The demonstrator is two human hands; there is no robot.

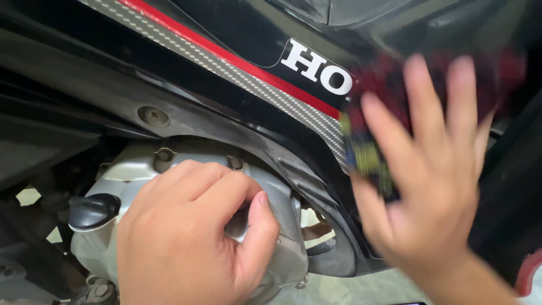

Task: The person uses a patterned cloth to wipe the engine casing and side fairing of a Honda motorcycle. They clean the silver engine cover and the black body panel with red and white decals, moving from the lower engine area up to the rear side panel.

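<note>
Left hand [189,237], fingers curled, rested clenched on the silver cast-metal engine cover [282,226] below the glossy black scooter side panel [237,34]. Right hand [432,186], open and blurred, pressed a red multicoloured cloth [372,85] against that panel: wiping step; the next pass probably needed firm, even pressure.

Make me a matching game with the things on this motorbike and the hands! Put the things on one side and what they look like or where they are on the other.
Things:
1. Stripe
2. Engine cover
3. Cap
4. Right hand

Descriptions:
A. silver metal, under the left hand
B. blurred, fingers spread over a mostly red cloth
C. red, slanting across the black panel
D. black, at the cover's left edge

Pairs: 1-C, 2-A, 3-D, 4-B
</note>
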